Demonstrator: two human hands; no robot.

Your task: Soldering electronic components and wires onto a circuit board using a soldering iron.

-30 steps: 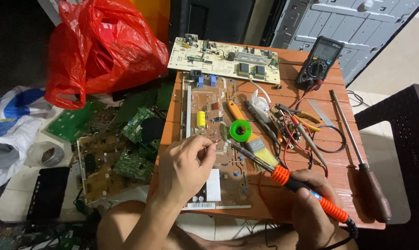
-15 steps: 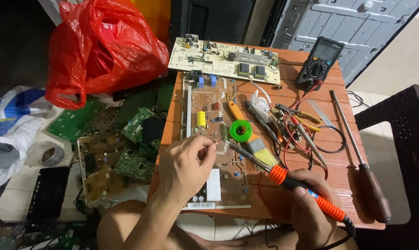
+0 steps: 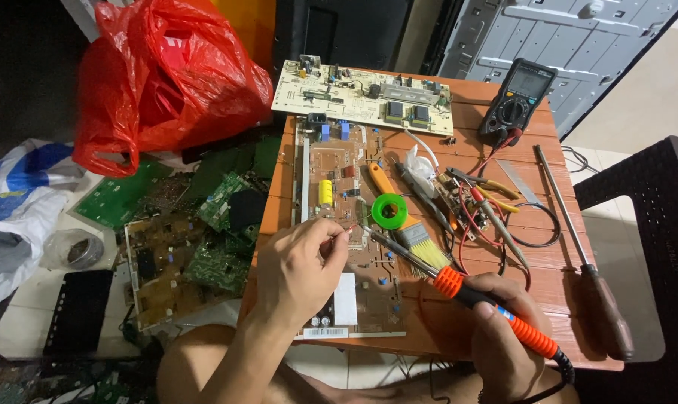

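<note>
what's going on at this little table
A person is working on a brown circuit board on a small wooden table. The right hand holds an orange soldering iron, tip aimed at the board. The left hand pinches a thin wire by the tip. A multimeter and brush lie nearby.

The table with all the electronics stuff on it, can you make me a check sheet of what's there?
Surface: small orange-brown wooden table, crowded.
Job's things: brown circuit board under both hands; soldering iron, tip on the board.
Clutter: green solder spool, brush, multimeter, long screwdriver, pale circuit board.
Hands: left hand pinches a thin wire at the board; right hand grips the iron's handle.
Cables: red and black probe leads looped on the table.
Surroundings: red plastic bag, green boards on the floor, dark chair.
</note>
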